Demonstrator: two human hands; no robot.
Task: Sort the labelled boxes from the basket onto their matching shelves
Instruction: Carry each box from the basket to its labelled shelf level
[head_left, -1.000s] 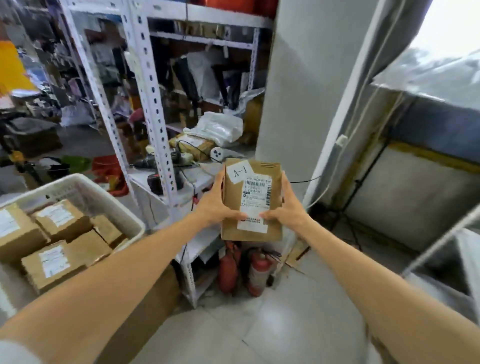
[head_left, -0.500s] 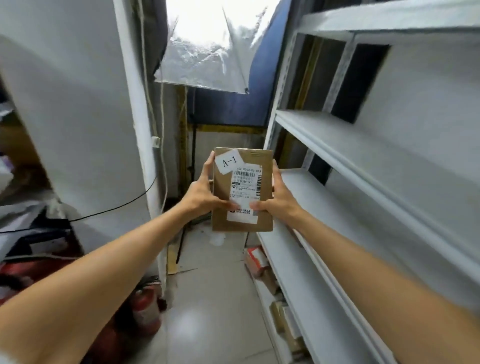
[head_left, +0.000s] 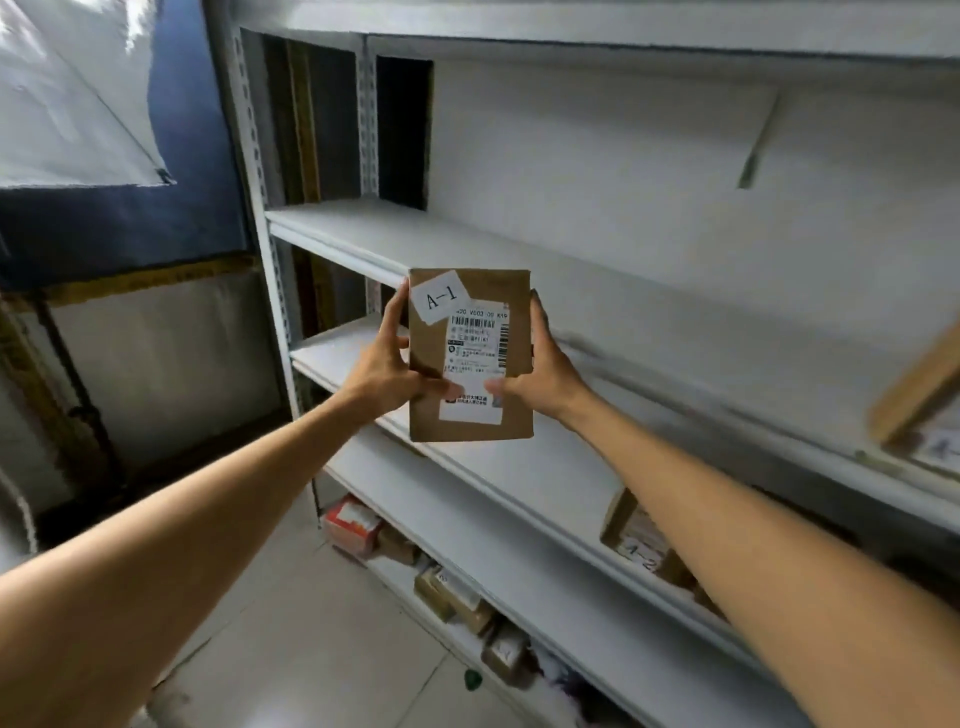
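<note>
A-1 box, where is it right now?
Centre of the head view: the A-1 box is held upright between left hand and right hand, before the white shelves.

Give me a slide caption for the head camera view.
Left hand and right hand hold the A-1 box before white shelves.

Fine print on the shipping label (head_left: 475, 343) of the A-1 box (head_left: 428, 338) is too small to read, and both thumbs cover its lower part. Fingers of left hand (head_left: 382, 371) & right hand (head_left: 543, 364) mostly go behind the box, out of sight. The brown box (head_left: 917, 397) at far right is blurred & cut off by the frame edge. A half-hidden box (head_left: 623, 519) on the lower shelf (head_left: 493, 519) sits partly behind the right forearm. The bottom-shelf boxes (head_left: 454, 597) are too blurry to read.
</note>
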